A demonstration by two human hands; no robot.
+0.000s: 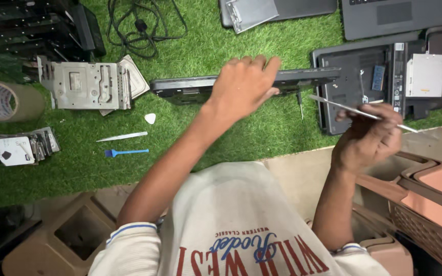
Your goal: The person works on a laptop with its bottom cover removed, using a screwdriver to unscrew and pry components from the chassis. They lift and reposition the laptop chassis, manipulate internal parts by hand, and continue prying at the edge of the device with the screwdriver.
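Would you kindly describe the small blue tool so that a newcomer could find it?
Start at the green turf mat and look left of the person's left arm. The small blue brush lies just below a pale flat pry blade; it is the only blue item there.

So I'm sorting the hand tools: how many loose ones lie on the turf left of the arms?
3: a white pick, a metal pry blade below it, and a blue brush lowest. Others may be hidden.

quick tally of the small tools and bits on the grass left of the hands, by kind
tape roll: 1
metal bracket: 1
white pick: 1
metal pry tool: 1
blue brush: 1
drive stack: 1
total: 6
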